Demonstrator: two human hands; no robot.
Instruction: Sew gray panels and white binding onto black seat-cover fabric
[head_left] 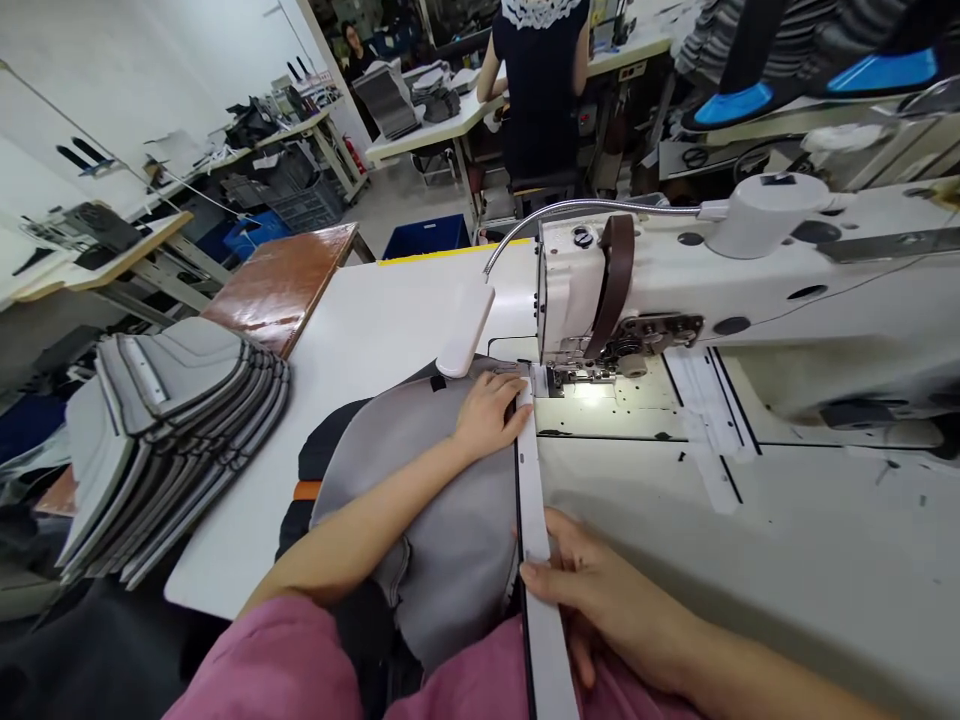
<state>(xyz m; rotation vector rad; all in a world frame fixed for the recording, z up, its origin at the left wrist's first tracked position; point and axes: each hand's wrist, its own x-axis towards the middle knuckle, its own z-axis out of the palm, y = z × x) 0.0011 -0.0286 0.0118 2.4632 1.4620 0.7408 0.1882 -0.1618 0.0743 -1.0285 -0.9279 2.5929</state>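
A grey fabric piece (465, 520) with dark edges lies on the sewing table and reaches down to my lap. Along its right edge runs a long white strip (534, 500) with a black border, up to the needle area of a white sewing machine (585, 290). My left hand (491, 412) rests on the fabric close to the presser foot (581, 375), thumb and fingers closed at the strip's edge. Nearer to me, my right hand (600, 590) pinches the strip between thumb and fingers; some of its fingers are hidden underneath.
A tall stack of grey padded pieces (180, 430) stands at the left table edge. A white paddle-shaped lamp (465, 330) hangs over the fabric. Loose white strips (709, 420) lie under the machine arm. Behind, a person (540, 90) sits at another table; a blue crate (426, 238) is on the floor.
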